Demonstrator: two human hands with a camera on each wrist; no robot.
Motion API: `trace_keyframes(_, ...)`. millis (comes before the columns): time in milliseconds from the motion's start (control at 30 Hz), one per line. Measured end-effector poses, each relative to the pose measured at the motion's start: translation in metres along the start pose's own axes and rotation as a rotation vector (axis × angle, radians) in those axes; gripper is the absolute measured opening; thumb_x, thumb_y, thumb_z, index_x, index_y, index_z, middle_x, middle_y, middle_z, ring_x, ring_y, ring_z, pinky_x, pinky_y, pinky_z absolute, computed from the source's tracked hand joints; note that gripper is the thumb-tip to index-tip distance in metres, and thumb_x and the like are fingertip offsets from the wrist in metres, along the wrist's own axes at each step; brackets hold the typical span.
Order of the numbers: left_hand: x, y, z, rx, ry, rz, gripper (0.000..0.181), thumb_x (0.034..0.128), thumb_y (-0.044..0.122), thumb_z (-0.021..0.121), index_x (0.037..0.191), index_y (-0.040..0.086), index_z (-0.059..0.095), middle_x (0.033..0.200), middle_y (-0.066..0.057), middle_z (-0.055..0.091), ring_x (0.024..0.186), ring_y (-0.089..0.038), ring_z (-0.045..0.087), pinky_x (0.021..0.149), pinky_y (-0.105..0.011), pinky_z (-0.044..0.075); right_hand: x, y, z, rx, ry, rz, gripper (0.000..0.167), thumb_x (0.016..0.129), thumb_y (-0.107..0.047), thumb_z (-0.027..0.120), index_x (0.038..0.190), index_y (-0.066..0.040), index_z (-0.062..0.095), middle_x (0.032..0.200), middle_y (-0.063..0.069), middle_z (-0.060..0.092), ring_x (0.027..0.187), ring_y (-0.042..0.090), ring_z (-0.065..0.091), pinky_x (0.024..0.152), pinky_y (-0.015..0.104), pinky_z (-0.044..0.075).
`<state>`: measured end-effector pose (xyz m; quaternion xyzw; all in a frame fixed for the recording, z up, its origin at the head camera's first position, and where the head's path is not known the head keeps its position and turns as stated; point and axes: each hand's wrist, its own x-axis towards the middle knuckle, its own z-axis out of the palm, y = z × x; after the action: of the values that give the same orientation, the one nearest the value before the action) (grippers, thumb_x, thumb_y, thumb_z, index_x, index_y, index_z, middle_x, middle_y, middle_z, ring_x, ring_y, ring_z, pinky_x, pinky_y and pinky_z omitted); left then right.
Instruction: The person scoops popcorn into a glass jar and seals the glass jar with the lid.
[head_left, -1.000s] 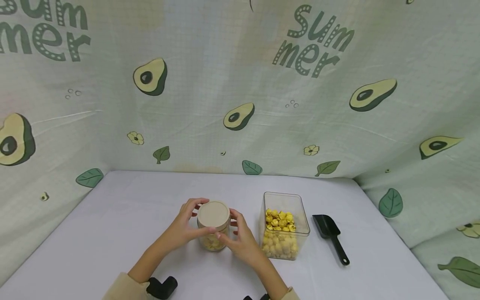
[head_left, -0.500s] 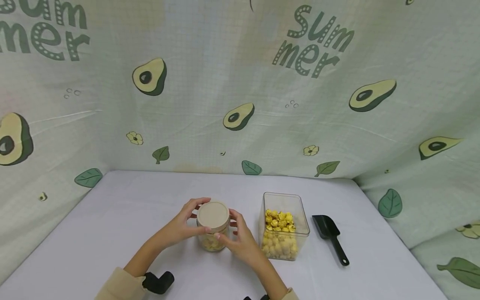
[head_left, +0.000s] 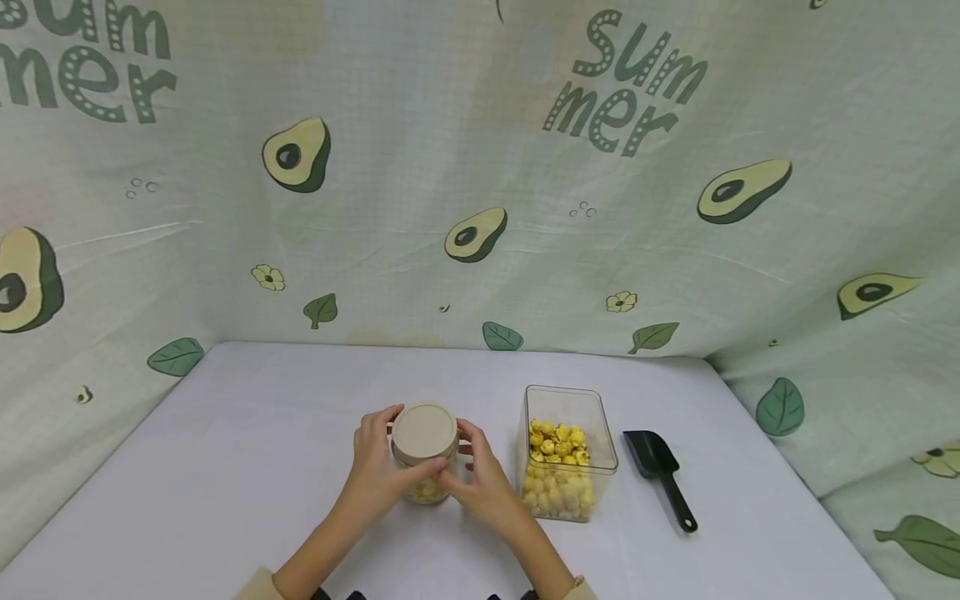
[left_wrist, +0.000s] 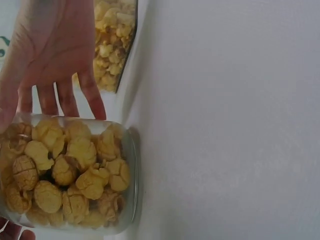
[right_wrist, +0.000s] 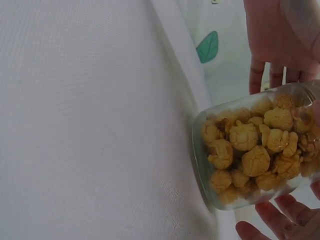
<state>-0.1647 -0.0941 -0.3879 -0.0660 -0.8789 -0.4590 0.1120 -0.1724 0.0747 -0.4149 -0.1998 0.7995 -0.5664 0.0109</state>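
A clear jar of caramel-coloured popcorn stands upright on the white table. Its round beige lid sits on top. My left hand grips the lid, fingers at its far left side and thumb across the front. From the right, my right hand holds the jar just below, its thumb close to the left thumb. In the right wrist view, the jar's lower wall shows between the two hands, its base at the table. Some fingertips are hidden behind the lid.
Right of the hands stands an open clear plastic container, partly filled with yellow popcorn. A black scoop lies farther right. Behind the white table hangs a cloth printed with avocados and leaves.
My left hand has turned about the lid: its wrist has swung right and its thumb now reaches farther right across the front. The right hand and the jar have stayed nearly in place.
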Motion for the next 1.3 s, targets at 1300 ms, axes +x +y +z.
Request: trace_keyframes(1300,0.036,-0.04,-0.022,-0.135,-0.299,0.335,0.069,0.0691,0.025,0.082,0.127,0.016,0.045,0.123,-0.001,0.048,0.112,-0.015,0.039,0.092,-0.04,0.041,0.001,0.0,-0.001,-0.034,0.007,-0.011,0.07,0.086,-0.03,0.066,0.14,-0.005,0.03,0.138,0.013,0.043,0.117,0.029,0.046,0.094,0.054,0.04)
